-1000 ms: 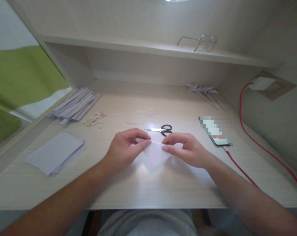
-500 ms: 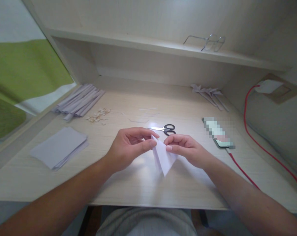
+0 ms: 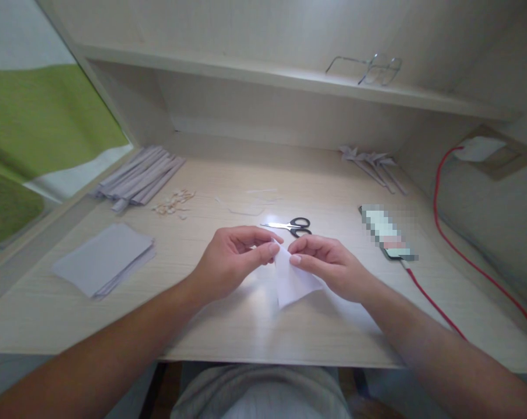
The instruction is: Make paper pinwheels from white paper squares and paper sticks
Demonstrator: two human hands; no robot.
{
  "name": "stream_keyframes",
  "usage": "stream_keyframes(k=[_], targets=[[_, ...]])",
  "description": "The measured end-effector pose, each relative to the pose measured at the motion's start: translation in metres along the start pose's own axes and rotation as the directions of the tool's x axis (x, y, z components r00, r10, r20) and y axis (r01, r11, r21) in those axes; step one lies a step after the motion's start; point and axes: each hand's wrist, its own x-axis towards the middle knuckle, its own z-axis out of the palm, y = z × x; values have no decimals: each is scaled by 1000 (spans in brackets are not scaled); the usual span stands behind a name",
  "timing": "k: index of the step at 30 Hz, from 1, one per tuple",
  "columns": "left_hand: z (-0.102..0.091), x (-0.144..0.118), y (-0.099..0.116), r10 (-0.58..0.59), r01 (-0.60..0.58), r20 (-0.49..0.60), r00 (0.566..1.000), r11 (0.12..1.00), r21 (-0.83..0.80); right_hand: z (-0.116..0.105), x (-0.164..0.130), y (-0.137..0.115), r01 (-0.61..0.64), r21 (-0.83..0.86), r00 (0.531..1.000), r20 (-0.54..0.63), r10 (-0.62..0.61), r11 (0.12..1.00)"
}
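folded paper piece (image 3: pixel 292 282): between both grips, low over the bench (image 3: pixel 246 326). left hand (image 3: pixel 228 262) pinching its top corner; right hand (image 3: pixel 328 265) pinching beside it. scissors (image 3: pixel 289 226) just beyond grips. advised: align edges before creasing; keep pinch firm, fingertips close.

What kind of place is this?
Probably a desk at home used for paper crafts: both hands hold a folded paper piece, with scissors, a paper stack and glasses on a shelf.

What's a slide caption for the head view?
Both hands, left hand and right hand, pinch a folded white paper above the desk, scissors just behind.
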Motion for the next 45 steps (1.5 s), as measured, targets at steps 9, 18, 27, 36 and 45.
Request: stream_keyframes(k=[9,18,27,36,45], targets=[[2,0,-6,14,-15,49,999,999,34,7,2,2,-19,91,1000,-9,20,996],[2,0,-6,13,-14,22,1000,998,68,3,1,4,-64,51,997,-29,65,997],[4,0,-5,1,-11,42,999,972,236,7,0,6,34,-92,998,-55,-39,995],[-6,11,-3,-29,19,-226,974,999,-48,-3,2,2,-6,-60,999,-42,3,998],[-20,12,2,-25,49,-90,996,959,278,-7,4,0,49,-185,968,-232,-93,981]])
